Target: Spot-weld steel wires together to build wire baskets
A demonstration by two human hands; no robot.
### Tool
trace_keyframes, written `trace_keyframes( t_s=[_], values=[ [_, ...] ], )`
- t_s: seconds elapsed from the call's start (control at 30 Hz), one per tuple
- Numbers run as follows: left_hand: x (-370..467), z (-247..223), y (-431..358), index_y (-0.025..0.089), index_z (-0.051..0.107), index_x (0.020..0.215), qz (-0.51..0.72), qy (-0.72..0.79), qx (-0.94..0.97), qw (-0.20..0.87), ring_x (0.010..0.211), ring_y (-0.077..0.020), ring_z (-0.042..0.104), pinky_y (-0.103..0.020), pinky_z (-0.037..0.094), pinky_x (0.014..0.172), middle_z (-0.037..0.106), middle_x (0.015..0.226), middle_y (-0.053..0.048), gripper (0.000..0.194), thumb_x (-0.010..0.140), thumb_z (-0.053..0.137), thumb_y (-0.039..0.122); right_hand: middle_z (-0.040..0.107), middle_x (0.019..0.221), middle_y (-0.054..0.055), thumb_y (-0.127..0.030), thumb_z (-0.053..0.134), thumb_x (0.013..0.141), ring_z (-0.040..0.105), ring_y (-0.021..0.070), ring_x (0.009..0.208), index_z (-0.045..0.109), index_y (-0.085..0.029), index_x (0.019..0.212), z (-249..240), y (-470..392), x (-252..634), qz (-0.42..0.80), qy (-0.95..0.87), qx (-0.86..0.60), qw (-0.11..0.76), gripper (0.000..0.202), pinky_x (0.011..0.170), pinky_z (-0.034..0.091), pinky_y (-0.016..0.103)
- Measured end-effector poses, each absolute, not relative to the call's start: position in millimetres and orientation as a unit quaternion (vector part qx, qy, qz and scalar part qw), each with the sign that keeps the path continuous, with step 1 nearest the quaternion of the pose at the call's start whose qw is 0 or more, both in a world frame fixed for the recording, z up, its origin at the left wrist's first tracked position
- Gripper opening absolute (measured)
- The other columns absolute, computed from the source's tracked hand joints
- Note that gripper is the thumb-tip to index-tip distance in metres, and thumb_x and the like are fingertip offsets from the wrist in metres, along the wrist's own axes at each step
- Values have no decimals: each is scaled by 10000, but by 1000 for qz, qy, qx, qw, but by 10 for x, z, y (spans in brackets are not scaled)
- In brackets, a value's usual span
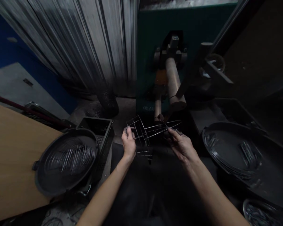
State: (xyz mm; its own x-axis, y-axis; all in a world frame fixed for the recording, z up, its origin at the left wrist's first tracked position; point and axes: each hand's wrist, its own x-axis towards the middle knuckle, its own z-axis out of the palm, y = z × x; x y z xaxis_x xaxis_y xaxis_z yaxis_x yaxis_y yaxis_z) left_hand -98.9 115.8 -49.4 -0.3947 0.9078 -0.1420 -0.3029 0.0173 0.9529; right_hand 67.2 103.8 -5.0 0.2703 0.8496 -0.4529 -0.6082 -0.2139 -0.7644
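Note:
A thin metal wire rack (138,127) with crossing rods is held up between my two hands, in front of the machine. My left hand (129,142) pinches its left side, thumb uppermost. On the other side, my right hand (182,145) has its fingers closed on a long wire loop (155,126) that tapers to the right. Whether this loop is joined to the rack or only lies against it, I cannot tell. Just beyond the wires is the tip of the machine's lower rod (158,108), below a thick metal cylinder (173,78).
The green machine (146,56) stands ahead. To the left are a round dark tray (41,175) with many bent wires, a plastic crate (109,131) and a wooden board (14,150). At right, another round tray (226,125) holds wire pieces, with a bowl (245,205) of small parts nearer.

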Motion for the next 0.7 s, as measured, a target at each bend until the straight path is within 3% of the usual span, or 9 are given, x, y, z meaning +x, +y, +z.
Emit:
trace_keyframes(
  t_s=[0.43,0.7],
  values=[
    [-1031,-366,1202,166,538,796,631,513,250,526,411,-44,213,-165,159,393,254,507,88,324,826,537,488,662,646,1,-68,776,611,619,68,572,668,-115,677,70,1091,606,595,-76,-504,621,135,442,447,88],
    [-1019,-358,1285,168,515,782,643,505,213,534,393,-42,229,-151,178,386,264,494,95,301,818,554,464,649,650,-18,-121,842,547,597,57,546,661,-140,682,36,869,752,564,-62,-552,611,227,409,444,81]
  ],
)
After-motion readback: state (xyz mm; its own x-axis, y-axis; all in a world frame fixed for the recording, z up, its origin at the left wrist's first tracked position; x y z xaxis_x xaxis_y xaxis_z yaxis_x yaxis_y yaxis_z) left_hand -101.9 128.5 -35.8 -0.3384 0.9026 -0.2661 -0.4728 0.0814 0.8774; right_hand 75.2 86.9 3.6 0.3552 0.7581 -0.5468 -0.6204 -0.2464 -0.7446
